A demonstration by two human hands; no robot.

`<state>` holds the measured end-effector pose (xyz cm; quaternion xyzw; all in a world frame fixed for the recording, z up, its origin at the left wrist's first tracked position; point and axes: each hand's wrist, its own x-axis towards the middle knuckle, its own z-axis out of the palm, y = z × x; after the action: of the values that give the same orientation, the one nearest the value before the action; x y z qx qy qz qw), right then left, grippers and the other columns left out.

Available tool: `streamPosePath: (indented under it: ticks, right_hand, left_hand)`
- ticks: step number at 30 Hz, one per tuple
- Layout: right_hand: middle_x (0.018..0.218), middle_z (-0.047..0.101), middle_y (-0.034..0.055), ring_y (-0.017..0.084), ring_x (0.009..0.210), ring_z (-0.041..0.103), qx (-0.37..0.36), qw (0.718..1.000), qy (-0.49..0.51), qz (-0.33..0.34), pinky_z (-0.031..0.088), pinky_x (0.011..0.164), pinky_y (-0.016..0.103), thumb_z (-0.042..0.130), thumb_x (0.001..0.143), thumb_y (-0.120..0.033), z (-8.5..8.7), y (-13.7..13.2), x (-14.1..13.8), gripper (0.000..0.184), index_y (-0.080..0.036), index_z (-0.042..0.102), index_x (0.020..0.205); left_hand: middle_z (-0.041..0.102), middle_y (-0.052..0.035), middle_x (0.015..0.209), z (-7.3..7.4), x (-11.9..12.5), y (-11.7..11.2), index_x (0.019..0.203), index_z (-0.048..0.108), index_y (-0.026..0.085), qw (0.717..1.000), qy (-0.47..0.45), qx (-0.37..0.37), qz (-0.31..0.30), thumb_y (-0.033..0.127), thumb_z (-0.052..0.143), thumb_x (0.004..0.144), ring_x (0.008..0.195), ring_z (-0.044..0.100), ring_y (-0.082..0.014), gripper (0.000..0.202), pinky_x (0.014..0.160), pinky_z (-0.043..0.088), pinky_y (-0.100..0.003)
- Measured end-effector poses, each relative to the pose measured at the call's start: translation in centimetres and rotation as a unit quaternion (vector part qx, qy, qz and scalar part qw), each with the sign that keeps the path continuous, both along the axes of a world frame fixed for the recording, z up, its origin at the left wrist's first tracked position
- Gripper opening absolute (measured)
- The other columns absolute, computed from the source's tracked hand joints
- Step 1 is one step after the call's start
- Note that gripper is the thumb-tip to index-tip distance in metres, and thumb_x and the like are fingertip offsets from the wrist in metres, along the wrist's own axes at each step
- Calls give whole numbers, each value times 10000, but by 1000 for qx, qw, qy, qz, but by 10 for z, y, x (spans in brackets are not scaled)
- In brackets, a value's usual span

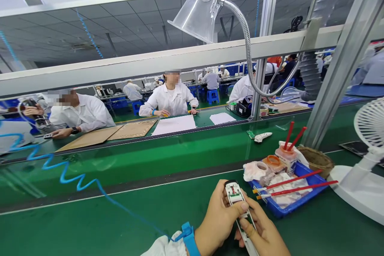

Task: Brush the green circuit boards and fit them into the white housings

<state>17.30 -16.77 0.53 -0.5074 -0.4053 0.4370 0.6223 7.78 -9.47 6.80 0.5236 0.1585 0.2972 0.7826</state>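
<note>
My left hand [216, 220] and my right hand [261, 232] together hold a long white plastic device housing [235, 194] upright near the lower middle of the view. Its open top shows a small red part and dark edging. My left thumb presses on its upper part, and my right fingers wrap around its lower length. The hands hide much of the housing. A blue wrist strap [187, 240] circles my left wrist, and its coiled blue cord [79, 180] runs off to the left.
To my right, a blue tray [288, 204] holds white cloth, an orange tape roll, and red-handled brushes. Next to it stand a woven basket [316, 161] and a white fan [360, 176]. A green conveyor belt [135, 168] crosses ahead, carrying a white device [263, 137]; co-workers sit beyond it.
</note>
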Motion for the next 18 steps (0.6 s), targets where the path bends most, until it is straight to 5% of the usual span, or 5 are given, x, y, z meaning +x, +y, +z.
streamPosePath:
  ticks: [3,11,18]
  right_hand:
    - [879,631,85,173,593,588,-2,1000,-10,11,514,526,304,510,831,-563,-2,2,3,711,-192,261,1384]
    - [513,572,12,156,417,503,-28,994,-88,-58,423,427,260,463,834,-592,6,-5,-6,722,-111,362,1364]
    - [473,560,-4,141,365,486,-26,994,-87,-63,404,383,244,473,844,-559,13,-6,-11,707,-101,349,1368]
  left_hand:
    - [519,41,734,0,1,3,889,385,184,1000,0,-3,4,305,712,704,387,452,-30,395,291,370,-138]
    - [518,30,744,4,0,-1,857,382,189,1000,-10,-20,17,341,741,672,485,479,-46,431,393,387,-151]
    - [513,41,713,7,-2,-2,849,391,178,999,-10,-15,41,283,739,679,596,490,-67,401,511,396,-173]
